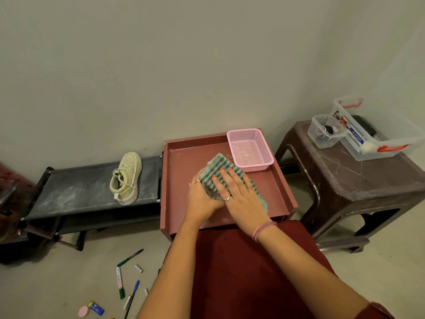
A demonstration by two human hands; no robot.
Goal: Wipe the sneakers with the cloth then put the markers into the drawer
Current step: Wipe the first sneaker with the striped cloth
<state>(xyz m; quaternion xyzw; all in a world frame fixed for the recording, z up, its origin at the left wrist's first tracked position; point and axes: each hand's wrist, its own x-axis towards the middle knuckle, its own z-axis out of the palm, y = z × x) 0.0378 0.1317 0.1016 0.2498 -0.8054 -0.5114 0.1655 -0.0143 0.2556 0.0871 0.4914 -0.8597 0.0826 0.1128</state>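
On the reddish-brown tray-topped cabinet (pixel 174 180), near its middle: right hand (pixel 239 194) laid flat, fingers straight and spread, pressing the green-and-white checked cloth (pixel 218 166). Left hand (pixel 202 199) tucked against the cloth's left edge, partly under the right palm, fingers seemingly curled round the fabric; cannot tell for sure. No sneaker under either hand.

Probably gathering or folding the cloth before wiping. Best done by bunching it into a firm pad, taking it up in 1 hand and freeing the other to steady the shoe.

Just beyond the cloth, at the tray's far right corner: empty pink plastic mesh basket (pixel 250 148). Well left, on the dusty black low shoe rack (pixel 76 189) near its right end: 1 pale cream lace-up sneaker (pixel 126 178), on its side, untouched. On the floor at bottom left: scattered markers and pens (pixel 122 284), all outside any drawer.
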